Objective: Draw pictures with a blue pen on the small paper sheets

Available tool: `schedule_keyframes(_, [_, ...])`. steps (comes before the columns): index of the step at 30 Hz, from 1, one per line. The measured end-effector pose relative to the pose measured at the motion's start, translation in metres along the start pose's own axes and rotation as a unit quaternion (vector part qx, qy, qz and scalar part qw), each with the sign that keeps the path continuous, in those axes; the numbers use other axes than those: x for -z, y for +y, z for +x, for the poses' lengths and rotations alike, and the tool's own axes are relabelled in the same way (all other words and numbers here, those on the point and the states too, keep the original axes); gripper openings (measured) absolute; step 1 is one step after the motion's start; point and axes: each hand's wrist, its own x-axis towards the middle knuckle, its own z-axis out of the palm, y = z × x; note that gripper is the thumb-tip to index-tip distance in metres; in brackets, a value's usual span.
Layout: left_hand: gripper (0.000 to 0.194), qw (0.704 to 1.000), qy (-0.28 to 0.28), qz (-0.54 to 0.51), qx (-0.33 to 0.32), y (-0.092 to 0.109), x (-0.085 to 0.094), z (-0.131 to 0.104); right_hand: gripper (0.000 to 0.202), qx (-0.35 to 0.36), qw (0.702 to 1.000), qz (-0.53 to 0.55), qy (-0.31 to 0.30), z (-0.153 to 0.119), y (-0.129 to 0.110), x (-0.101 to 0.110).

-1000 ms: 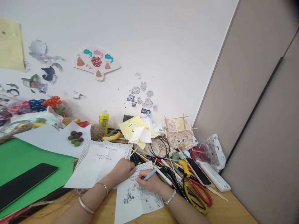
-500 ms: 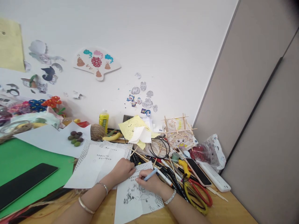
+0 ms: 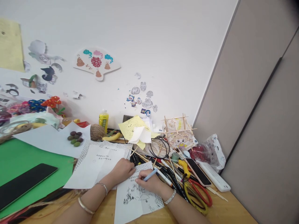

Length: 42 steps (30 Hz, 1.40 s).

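My right hand [image 3: 149, 182] is closed round a light-blue pen [image 3: 150, 175], its tip hidden by the fingers. Beneath it lies a white sheet [image 3: 126, 211] with handwritten lines, black sketches and a cross-hatched border. My left hand [image 3: 123, 169] lies palm down over the upper left edge of that sheet, fingers slightly bent. It also overlaps a second written sheet [image 3: 93, 161] with hatched corners. Bracelets show on both wrists.
Markers [image 3: 169, 177], yellow-handled scissors [image 3: 196, 196], a phone [image 3: 198, 171] and a white box-like bar [image 3: 215, 177] crowd the right. A black tablet-like slab [image 3: 25, 185] lies on green card [image 3: 63, 168] at left. A yellow bottle [image 3: 104, 120] stands by the wall.
Hardly anything differs. The pen's upper end has shifted very slightly; both hands and the sheets stay in place.
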Motion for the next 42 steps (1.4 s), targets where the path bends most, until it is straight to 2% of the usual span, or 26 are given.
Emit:
schedule_keyframes(7, [0.034, 1.000, -0.004, 0.002, -0.002, 0.0009, 0.0032, 0.0006, 0.023, 0.006, 1.000, 0.016, 0.005, -0.0008, -0.0008, 0.0005])
schedule_keyframes(13, [0.033, 1.000, -0.011, 0.004, 0.003, 0.0018, 0.0045, 0.0005, 0.017, -0.002, 1.000, 0.014, -0.005, -0.0006, -0.0021, 0.0014])
schedule_keyframes(19, [0.033, 1.000, -0.018, 0.008, 0.006, 0.0031, 0.0060, 0.0001, 0.021, 0.006, 1.000, 0.018, 0.007, -0.0004, 0.0009, 0.0003])
schedule_keyframes(25, [0.033, 1.000, -0.023, 0.011, 0.011, 0.0035, 0.0070, 0.0006, 0.013, -0.002, 1.000, 0.019, -0.007, 0.0012, 0.0006, 0.0007])
schedule_keyframes(42, [0.035, 0.999, -0.030, 0.006, 0.012, 0.0027, 0.0064, 0.0013, 0.014, -0.006, 0.999, 0.030, -0.017, 0.0013, 0.0027, 0.0006])
